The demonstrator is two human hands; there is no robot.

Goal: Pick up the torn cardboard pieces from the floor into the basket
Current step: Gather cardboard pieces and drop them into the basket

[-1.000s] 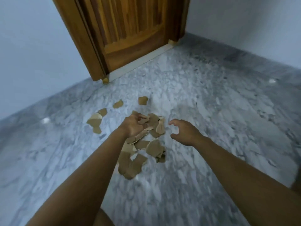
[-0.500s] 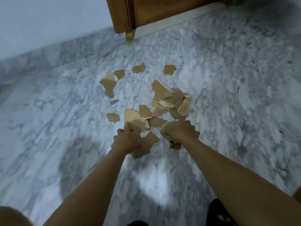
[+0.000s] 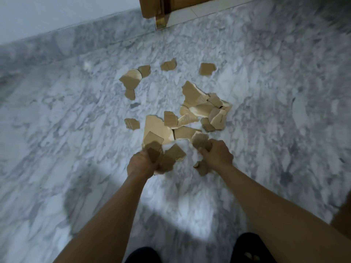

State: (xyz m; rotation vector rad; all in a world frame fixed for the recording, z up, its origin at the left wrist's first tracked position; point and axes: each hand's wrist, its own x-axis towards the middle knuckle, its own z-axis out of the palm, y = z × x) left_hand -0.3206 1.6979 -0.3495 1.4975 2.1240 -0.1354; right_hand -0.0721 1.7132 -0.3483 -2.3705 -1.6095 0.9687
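Torn brown cardboard pieces lie scattered on the grey marble floor, with a heap (image 3: 203,109) in the middle and several loose scraps (image 3: 131,80) farther back. My left hand (image 3: 141,164) grips a bunch of cardboard pieces (image 3: 154,149) that stick up from its fist. My right hand (image 3: 216,154) grips other cardboard pieces (image 3: 199,140), with one scrap hanging below it. Both hands are at the near edge of the heap. No basket is in view.
A wooden door and its frame (image 3: 153,8) stand at the top, with a white threshold strip (image 3: 199,10) beside it. A pale wall (image 3: 57,14) runs along the upper left. My dark footwear (image 3: 252,247) shows at the bottom edge.
The view has tilted down and nearer to the floor. Both hands went from reaching over the heap to closing round handfuls of cardboard and drawing slightly toward me.
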